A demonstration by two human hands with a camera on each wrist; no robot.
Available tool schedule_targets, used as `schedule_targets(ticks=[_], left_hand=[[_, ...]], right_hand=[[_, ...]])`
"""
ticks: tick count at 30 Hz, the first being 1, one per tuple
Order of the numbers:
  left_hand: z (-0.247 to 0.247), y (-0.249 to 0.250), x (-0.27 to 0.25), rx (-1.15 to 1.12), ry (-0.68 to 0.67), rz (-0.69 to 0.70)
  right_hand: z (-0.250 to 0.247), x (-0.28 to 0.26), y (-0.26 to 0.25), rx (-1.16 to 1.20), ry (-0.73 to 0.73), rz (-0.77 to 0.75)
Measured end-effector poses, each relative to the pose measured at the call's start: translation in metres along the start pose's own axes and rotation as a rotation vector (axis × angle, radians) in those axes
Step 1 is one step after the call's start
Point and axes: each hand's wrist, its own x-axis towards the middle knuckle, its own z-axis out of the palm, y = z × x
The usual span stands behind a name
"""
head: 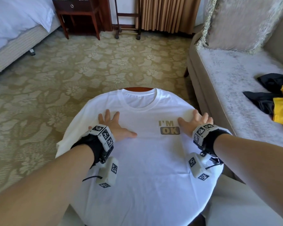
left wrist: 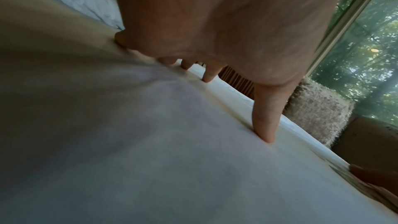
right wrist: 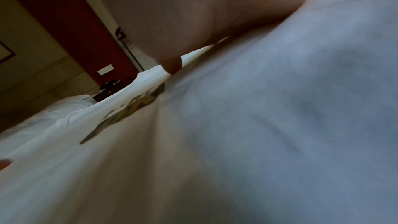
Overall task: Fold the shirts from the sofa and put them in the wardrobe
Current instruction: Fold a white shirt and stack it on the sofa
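White cotton T-shirt printed "I'M OK" (head: 147,160), spread face-up over a small round table (head: 138,88), is pressed flat under the left hand (head: 115,127) and right hand (head: 194,122), fingers splayed and gripping nothing, presumably smoothed before folding.

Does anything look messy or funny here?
Yes. On the grey sofa, black and yellow clothes lie crumpled in a heap, not folded. The white T-shirt is bigger than the round table, so its edges droop over the rim. Both hands, left and right, press it flat.
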Motion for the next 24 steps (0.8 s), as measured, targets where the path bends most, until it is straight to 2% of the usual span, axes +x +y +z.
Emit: schedule_targets(ticks=[6, 9, 10, 11, 13, 15, 17, 20, 22, 24], left_hand=[[-0.012, -0.031, -0.002, -0.108, 0.067, 0.009], [-0.013, -0.033, 0.001, -0.122, 0.098, -0.010], [-0.012, -0.031, 0.001, -0.126, 0.110, -0.024], [-0.011, -0.029, 0.001, -0.123, 0.120, -0.037], [-0.007, -0.024, 0.000, -0.101, 0.134, -0.047], [-0.001, -0.018, 0.000, -0.083, 0.142, -0.059], [0.003, -0.009, -0.003, -0.062, 0.145, -0.080], [0.004, 0.009, -0.011, -0.035, 0.155, -0.089], [0.007, 0.022, -0.013, -0.033, 0.152, -0.057], [0.015, 0.036, -0.012, -0.043, 0.131, -0.034]], right_hand=[[-0.023, -0.008, -0.010, 0.253, 0.123, 0.264], [-0.029, -0.019, 0.006, 0.270, 0.037, 0.260], [-0.026, -0.014, 0.012, 0.151, 0.026, 0.221], [-0.028, -0.016, 0.017, 0.158, -0.007, 0.211], [-0.032, -0.022, 0.024, 0.327, 0.006, 0.204], [-0.039, -0.034, 0.024, 0.369, 0.066, 0.192], [-0.043, -0.052, 0.027, 0.437, 0.028, 0.207], [-0.031, -0.041, 0.036, 0.669, 0.018, 0.344], [-0.024, -0.035, 0.044, 0.710, 0.064, 0.439], [-0.020, -0.034, 0.054, 0.715, 0.083, 0.423]])
